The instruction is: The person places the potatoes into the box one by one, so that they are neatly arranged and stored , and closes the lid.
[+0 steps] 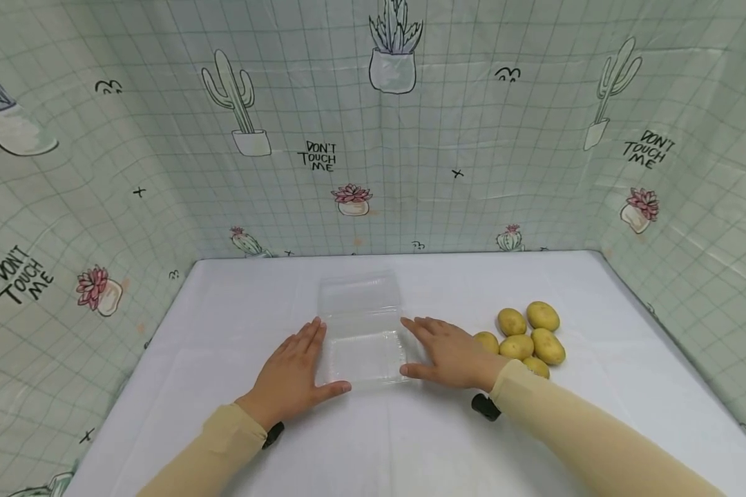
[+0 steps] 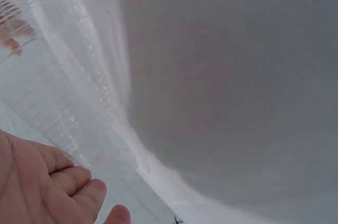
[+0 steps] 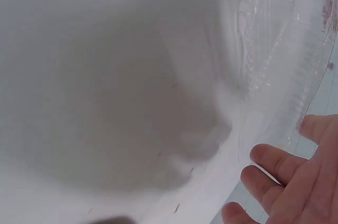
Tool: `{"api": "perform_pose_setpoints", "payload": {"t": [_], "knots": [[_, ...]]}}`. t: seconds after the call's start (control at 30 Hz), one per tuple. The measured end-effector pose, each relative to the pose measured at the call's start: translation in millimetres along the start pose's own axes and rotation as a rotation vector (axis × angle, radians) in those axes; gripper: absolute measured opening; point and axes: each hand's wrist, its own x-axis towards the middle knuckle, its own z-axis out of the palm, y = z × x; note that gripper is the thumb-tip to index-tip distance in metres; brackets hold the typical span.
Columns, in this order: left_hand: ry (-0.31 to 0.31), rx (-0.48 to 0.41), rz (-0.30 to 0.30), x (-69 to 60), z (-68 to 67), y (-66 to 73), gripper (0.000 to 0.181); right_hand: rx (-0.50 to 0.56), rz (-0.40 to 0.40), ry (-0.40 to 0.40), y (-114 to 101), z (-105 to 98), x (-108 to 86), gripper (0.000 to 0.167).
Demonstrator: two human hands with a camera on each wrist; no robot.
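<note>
A clear plastic hinged box (image 1: 367,359) lies on the white table with its lid (image 1: 357,293) folded back, away from me. My left hand (image 1: 295,376) is at the box's left side, fingers extended and thumb along the near edge. On the opposite side, my right hand (image 1: 447,352) has its fingers spread and its fingertips by the right edge. In the left wrist view, the fingers (image 2: 79,179) meet the box's clear wall (image 2: 68,92). The right wrist view has one fingertip at the plastic rim, with the other fingers loose. Neither hand grips anything.
Several yellow potatoes (image 1: 516,346) are grouped on the table right of the box, some partly behind my right hand. A dark wrist device (image 1: 486,407) shows under the right sleeve. Cactus-print cloth (image 1: 410,138) encloses the white table (image 1: 242,297) at the back and sides.
</note>
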Motion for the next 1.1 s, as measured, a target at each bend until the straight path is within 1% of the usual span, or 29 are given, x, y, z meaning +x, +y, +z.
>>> {"api": "perform_pose_setpoints", "payload": {"t": [0.27,0.4,0.5,0.6,0.8,0.9,0.97,1.1], "knots": [[-0.019,0.028,0.044,13.4,3.9,17.9,0.111,-0.026,0.009,0.066,16.0,-3.0,-21.7,0.092],[-0.021,0.033,0.07,17.2,6.5,24.3,0.11,-0.043,-0.014,0.096,22.2,-3.8,-31.3,0.091],[-0.014,0.049,0.092,18.6,9.2,27.2,0.109,-0.061,-0.033,0.116,25.5,-3.3,-37.3,0.09],[-0.001,0.057,0.113,18.7,10.8,29.4,0.109,-0.065,-0.032,0.124,27.5,-3.0,-42.2,0.09],[0.016,0.133,0.146,19.7,9.9,32.8,0.106,-0.074,-0.037,0.154,29.6,-1.8,-46.8,0.09],[0.016,0.154,0.158,19.9,11.2,33.5,0.104,-0.073,-0.036,0.165,30.4,-0.5,-48.5,0.09],[0.011,0.141,0.154,19.6,11.9,34.0,0.103,-0.064,-0.039,0.171,30.6,-0.1,-49.5,0.089],[0.002,0.076,0.149,18.6,12.1,36.1,0.103,-0.059,-0.044,0.178,32.0,1.1,-51.1,0.089]]}}
